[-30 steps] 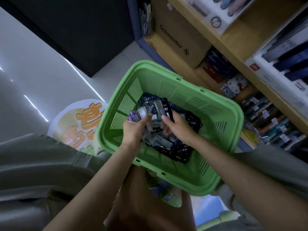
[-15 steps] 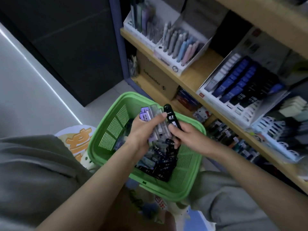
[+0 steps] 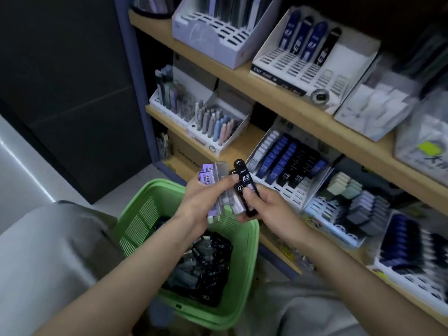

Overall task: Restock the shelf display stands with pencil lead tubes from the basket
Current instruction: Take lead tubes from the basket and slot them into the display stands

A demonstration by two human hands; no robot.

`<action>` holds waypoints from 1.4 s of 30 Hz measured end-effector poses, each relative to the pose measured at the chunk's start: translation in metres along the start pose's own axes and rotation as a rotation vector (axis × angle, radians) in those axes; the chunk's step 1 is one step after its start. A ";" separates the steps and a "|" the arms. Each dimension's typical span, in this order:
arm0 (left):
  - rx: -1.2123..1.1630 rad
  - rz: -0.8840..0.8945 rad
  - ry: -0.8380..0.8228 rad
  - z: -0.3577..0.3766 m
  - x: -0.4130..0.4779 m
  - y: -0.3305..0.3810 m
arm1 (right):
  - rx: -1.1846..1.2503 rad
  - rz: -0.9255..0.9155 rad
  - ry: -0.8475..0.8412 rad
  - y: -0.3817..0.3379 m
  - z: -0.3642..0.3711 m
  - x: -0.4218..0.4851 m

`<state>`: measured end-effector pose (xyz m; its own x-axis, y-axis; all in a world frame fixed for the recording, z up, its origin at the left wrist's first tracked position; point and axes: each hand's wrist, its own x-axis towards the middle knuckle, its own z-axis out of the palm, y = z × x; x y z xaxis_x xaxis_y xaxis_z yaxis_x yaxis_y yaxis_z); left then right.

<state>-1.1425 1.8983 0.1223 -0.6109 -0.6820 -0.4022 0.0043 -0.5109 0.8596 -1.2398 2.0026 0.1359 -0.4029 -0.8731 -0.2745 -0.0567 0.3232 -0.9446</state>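
Your basket bright green with slatted walls, black tube with white 0.3 print in your right hand, lilac and clear tubes in your left hand, white display stand rowed blue and black.

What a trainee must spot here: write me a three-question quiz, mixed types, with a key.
1. True or false: the green slatted plastic basket holds dark lead tubes.
2. Fill in: the bundle of lilac-capped clear tubes is gripped by the ___ hand.
3. The flat black tube held in the right hand is marked: A) 0.3 B) 0.9 C) 2B
Key: 1 true; 2 left hand; 3 A.
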 end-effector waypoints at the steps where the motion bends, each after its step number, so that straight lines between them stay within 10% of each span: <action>1: 0.013 0.009 -0.005 0.002 -0.001 0.004 | 0.011 0.000 0.014 -0.005 -0.001 -0.003; 28: -0.063 0.197 -0.167 0.011 0.052 0.119 | -0.771 -0.268 0.959 -0.183 -0.120 0.056; 42: -0.065 0.196 -0.183 0.033 0.071 0.117 | -1.014 0.060 0.882 -0.190 -0.156 0.087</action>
<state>-1.2114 1.8072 0.2045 -0.7260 -0.6685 -0.1611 0.1844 -0.4150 0.8910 -1.4068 1.9225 0.3200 -0.8562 -0.4475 0.2582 -0.5097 0.8130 -0.2813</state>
